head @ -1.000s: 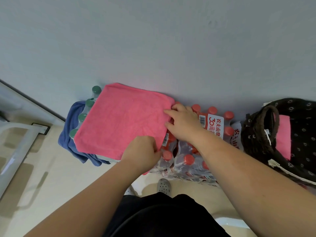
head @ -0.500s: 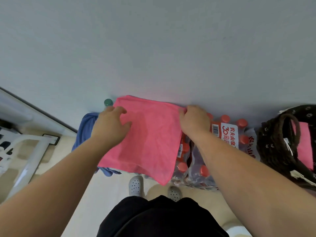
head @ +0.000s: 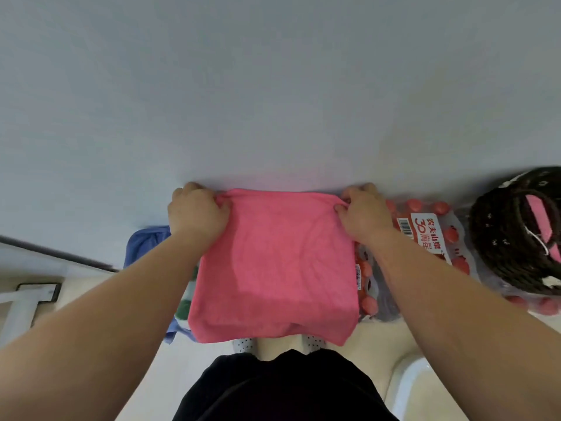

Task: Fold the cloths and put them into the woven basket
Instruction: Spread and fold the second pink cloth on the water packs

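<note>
Broadly, a pale grey wall fills the upper half of the view, from nine o'clock round to three. Below it, towards six o'clock, a pink cloth lies spread over stacked goods against the wall, its far edge bunched slightly at both corners and its near edge hanging over the front of the stack. At three o'clock from this cloth stands the dark woven basket, well apart from it, and a second pink cloth shows inside the basket. Between the basket and the spread cloth sits a shrink-wrapped pack of red-capped bottles with a red and white label. At nine o'clock from the spread cloth, a blue cloth peeks out beside and partly beneath it. The person's left hand clutches the far left corner at about eleven o'clock on the cloth, fingers curled into the fabric; the right hand pinches the far right corner at about one o'clock. At six o'clock, two pale perforated shoes show under the hanging edge.
</note>
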